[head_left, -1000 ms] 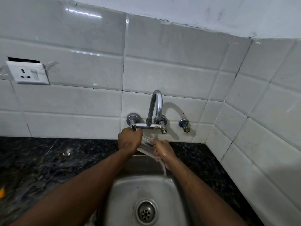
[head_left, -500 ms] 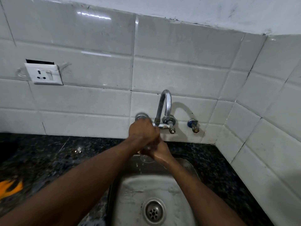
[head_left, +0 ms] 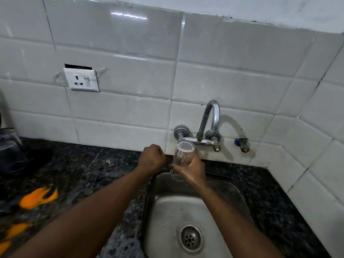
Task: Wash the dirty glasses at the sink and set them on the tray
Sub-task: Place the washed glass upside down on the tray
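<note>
Glass (head_left: 183,155), clear and ribbed, is upright above the back edge of the sink (head_left: 167,211), near the tap (head_left: 210,123). Right hand (head_left: 192,169) grips its lower half; left hand (head_left: 151,159) is an empty fist beside it. Probably wet, slippery and fragile: hold the ribbed middle firmly

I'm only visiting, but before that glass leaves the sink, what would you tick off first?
1. Grip: the right hand wraps the lower half of the glass. Ok.
2. Glass attitude: mouth up, roughly upright. Ok.
3. Tap: no stream shows from the spout. Ok.
4. Left hand: curled, nothing visible in it, beside the glass and apart from it. Ok.
5. Glass clean: too blurred and see-through to judge. Cannot tell.
6. Tray: not in view, so its place and free space are unknown. Cannot tell.
</note>
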`<action>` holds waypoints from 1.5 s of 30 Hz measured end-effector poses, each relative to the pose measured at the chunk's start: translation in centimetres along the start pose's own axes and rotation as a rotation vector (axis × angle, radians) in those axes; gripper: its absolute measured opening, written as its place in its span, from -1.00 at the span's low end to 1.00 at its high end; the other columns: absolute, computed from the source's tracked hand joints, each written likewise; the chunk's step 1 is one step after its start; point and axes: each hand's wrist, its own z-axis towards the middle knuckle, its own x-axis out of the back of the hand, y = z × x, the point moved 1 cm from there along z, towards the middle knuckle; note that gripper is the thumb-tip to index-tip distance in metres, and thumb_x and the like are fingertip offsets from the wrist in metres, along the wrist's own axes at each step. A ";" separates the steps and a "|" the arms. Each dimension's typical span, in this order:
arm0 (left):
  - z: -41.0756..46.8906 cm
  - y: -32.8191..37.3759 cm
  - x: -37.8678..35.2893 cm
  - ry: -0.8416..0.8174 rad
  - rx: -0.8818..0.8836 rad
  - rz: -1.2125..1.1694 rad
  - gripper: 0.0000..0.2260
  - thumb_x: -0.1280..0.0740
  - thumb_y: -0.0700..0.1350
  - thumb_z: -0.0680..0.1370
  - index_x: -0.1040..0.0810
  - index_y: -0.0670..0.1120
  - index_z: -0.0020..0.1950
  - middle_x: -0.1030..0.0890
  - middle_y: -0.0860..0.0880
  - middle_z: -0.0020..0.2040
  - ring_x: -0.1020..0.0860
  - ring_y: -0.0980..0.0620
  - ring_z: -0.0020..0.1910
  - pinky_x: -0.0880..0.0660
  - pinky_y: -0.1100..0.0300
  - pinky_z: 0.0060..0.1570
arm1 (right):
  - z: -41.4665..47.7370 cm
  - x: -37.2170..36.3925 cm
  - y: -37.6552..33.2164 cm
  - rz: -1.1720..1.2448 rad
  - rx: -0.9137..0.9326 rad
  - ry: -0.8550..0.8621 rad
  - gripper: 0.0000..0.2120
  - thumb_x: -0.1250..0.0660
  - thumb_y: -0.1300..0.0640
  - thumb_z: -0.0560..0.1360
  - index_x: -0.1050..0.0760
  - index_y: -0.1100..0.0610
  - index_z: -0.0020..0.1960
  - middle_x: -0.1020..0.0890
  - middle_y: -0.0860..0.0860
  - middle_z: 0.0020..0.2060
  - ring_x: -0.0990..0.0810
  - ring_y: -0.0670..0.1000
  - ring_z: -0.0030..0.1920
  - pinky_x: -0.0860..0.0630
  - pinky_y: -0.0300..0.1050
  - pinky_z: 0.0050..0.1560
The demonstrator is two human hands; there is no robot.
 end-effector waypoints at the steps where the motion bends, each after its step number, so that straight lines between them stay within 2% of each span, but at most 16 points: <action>1: 0.0 -0.6 0.3 -0.001 0.002 0.022 -0.86 -0.32 -0.18 0.50 -0.67 -0.14 -0.15 -0.69 -0.12 -0.15 -0.65 -0.09 -0.17 -0.64 -0.01 -0.10 | -0.1 -0.5 -0.2 -0.013 0.015 -0.017 -0.39 -0.63 0.13 0.21 -0.41 -0.04 0.15 -0.63 -0.14 -0.13 -0.63 -0.16 -0.13 -0.50 -0.43 -0.25; 5: 0.3 -2.9 1.7 -0.014 0.018 0.104 -0.89 -0.34 -0.12 0.49 -0.67 -0.05 -0.13 -0.70 -0.10 -0.07 -0.65 -0.12 -0.06 -0.61 0.02 -0.07 | -0.1 -2.8 -1.3 -0.046 0.055 -0.076 -0.35 -0.63 0.07 0.18 -0.42 -0.01 0.18 -0.64 -0.11 -0.09 -0.64 -0.11 -0.10 -0.54 -0.33 -0.15; 7: 0.2 -4.6 2.7 -0.016 0.022 0.136 -0.90 -0.35 -0.10 0.49 -0.66 -0.06 -0.11 -0.69 -0.12 -0.06 -0.65 -0.13 -0.04 -0.61 0.01 -0.05 | 0.0 -4.3 -1.9 -0.003 0.050 -0.084 -0.36 -0.64 0.09 0.20 -0.40 -0.02 0.16 -0.61 -0.14 -0.10 -0.61 -0.14 -0.11 -0.52 -0.34 -0.14; 9: -0.1 -6.9 4.2 -0.005 0.052 0.183 -0.89 -0.37 -0.07 0.49 -0.64 -0.08 -0.09 -0.69 -0.13 -0.06 -0.64 -0.15 -0.03 -0.59 0.04 -0.07 | 0.1 -6.5 -2.6 0.052 0.024 -0.079 -0.37 -0.66 0.11 0.18 -0.40 -0.05 0.13 -0.62 -0.12 -0.10 -0.60 -0.12 -0.10 -0.55 -0.25 -0.07; 11: -0.6 -9.9 5.9 0.007 0.093 0.205 -0.91 -0.33 -0.07 0.49 -0.57 -0.07 -0.17 -0.68 -0.14 -0.07 -0.63 -0.17 -0.04 -0.57 0.04 -0.09 | 0.2 -9.2 -3.2 0.123 -0.016 -0.068 -0.36 -0.68 0.12 0.14 -0.44 -0.05 0.11 -0.66 -0.06 -0.04 -0.63 -0.06 -0.06 -0.58 -0.15 0.01; 13: -1.2 -13.0 7.5 0.008 0.145 0.228 -0.91 -0.28 -0.09 0.49 -0.52 -0.05 -0.20 -0.66 -0.16 -0.07 -0.62 -0.18 -0.04 -0.55 0.05 -0.11 | 0.3 -12.0 -3.5 0.179 -0.045 -0.065 -0.32 -0.69 0.11 0.11 -0.47 -0.03 0.15 -0.66 -0.06 -0.02 -0.64 -0.05 -0.03 -0.58 -0.13 0.05; 17: -2.4 -19.4 11.3 -0.014 0.270 0.271 -0.77 -0.29 0.03 0.52 -0.56 -0.10 0.04 -0.63 -0.19 0.08 -0.60 -0.21 0.07 -0.52 0.05 -0.05 | 0.0 -17.6 -4.9 0.240 -0.067 -0.090 -0.28 -0.71 0.09 0.09 -0.52 0.02 0.18 -0.68 -0.05 -0.03 -0.66 -0.05 -0.04 -0.59 -0.17 -0.01; 20: -3.2 -23.6 14.4 -0.059 0.381 0.334 -0.69 -0.32 0.05 0.52 -0.54 -0.15 0.12 -0.59 -0.23 0.15 -0.57 -0.25 0.14 -0.52 0.01 0.03 | -0.2 -22.3 -6.2 0.266 -0.074 -0.141 -0.28 -0.71 0.10 0.09 -0.52 0.08 0.19 -0.69 -0.03 -0.03 -0.66 -0.10 -0.09 -0.59 -0.26 -0.07; 23: -4.1 -27.7 17.3 -0.022 0.492 0.354 -0.63 -0.31 0.06 0.51 -0.58 -0.17 0.16 -0.61 -0.24 0.18 -0.59 -0.25 0.17 -0.53 0.03 0.06 | -0.6 -26.7 -7.2 0.290 -0.083 -0.186 -0.23 -0.71 0.04 0.04 -0.53 0.09 0.19 -0.69 -0.02 -0.02 -0.68 -0.06 -0.05 -0.64 -0.06 0.05; 27: -4.7 -33.2 20.7 -0.032 0.612 0.387 -0.65 -0.31 0.10 0.51 -0.58 -0.12 0.13 -0.61 -0.18 0.17 -0.59 -0.19 0.14 -0.56 -0.01 0.13 | -0.5 -32.5 -9.1 0.256 -0.061 -0.262 -0.08 -0.65 -0.18 -0.08 -0.50 0.05 0.23 -0.69 -0.03 0.00 -0.68 -0.05 -0.02 -0.63 -0.01 0.09; 30: -4.6 -37.3 22.1 -0.017 0.666 0.455 -0.48 -0.30 0.19 0.54 -0.49 -0.15 0.35 -0.49 -0.19 0.36 -0.46 -0.19 0.34 -0.45 -0.04 0.30 | -0.1 -36.8 -10.9 0.225 -0.012 -0.338 -0.08 -0.66 -0.17 -0.03 -0.47 0.04 0.26 -0.67 -0.03 0.04 -0.66 -0.03 0.01 -0.62 -0.01 0.11; 33: -4.3 -41.0 22.7 -0.080 0.686 0.517 -0.14 -0.23 0.35 0.53 -0.13 -0.25 0.59 -0.17 -0.26 0.59 -0.13 -0.21 0.57 -0.14 -0.07 0.52 | 0.2 -40.1 -12.7 0.218 0.042 -0.377 -0.20 -0.70 0.05 0.12 -0.46 0.10 0.28 -0.65 0.00 0.07 -0.63 -0.02 0.05 -0.55 -0.14 0.12; 35: -3.4 -42.8 23.6 -0.145 0.686 0.504 0.04 -0.24 0.44 0.47 0.06 -0.26 0.62 0.02 -0.26 0.63 0.04 -0.19 0.62 0.02 -0.06 0.56 | 0.5 -42.4 -13.7 0.214 0.074 -0.389 -0.22 -0.69 0.13 0.16 -0.43 0.12 0.30 -0.62 0.01 0.07 -0.60 -0.01 0.06 -0.50 -0.19 0.12; 38: -2.0 -43.9 24.5 -0.225 0.684 0.503 0.21 -0.30 0.51 0.35 0.14 -0.28 0.61 0.12 -0.27 0.63 0.10 -0.21 0.62 0.04 -0.05 0.58 | 1.8 -45.6 -14.8 0.197 0.100 -0.421 -0.17 -0.69 0.13 0.16 -0.38 0.10 0.33 -0.61 0.00 0.09 -0.59 -0.01 0.08 -0.51 -0.18 0.14; 41: -1.0 -43.9 24.9 -0.287 0.701 0.507 0.22 -0.37 0.50 0.30 0.06 -0.28 0.61 0.10 -0.28 0.63 0.07 -0.23 0.61 -0.08 -0.08 0.56 | 3.6 -48.4 -15.9 0.163 0.133 -0.463 -0.16 -0.68 0.14 0.17 -0.34 0.08 0.34 -0.59 -0.04 0.07 -0.58 -0.03 0.08 -0.48 -0.24 0.10; 45: 0.1 -43.0 25.9 -0.348 0.665 0.542 -0.01 -0.45 0.46 0.26 -0.40 -0.19 0.45 -0.21 -0.28 0.57 -0.11 -0.28 0.58 -0.25 -0.12 0.49 | 5.8 -51.5 -17.1 0.118 0.155 -0.502 -0.15 -0.68 0.12 0.17 -0.32 0.04 0.33 -0.59 -0.07 0.04 -0.59 -0.02 0.07 -0.53 -0.15 0.15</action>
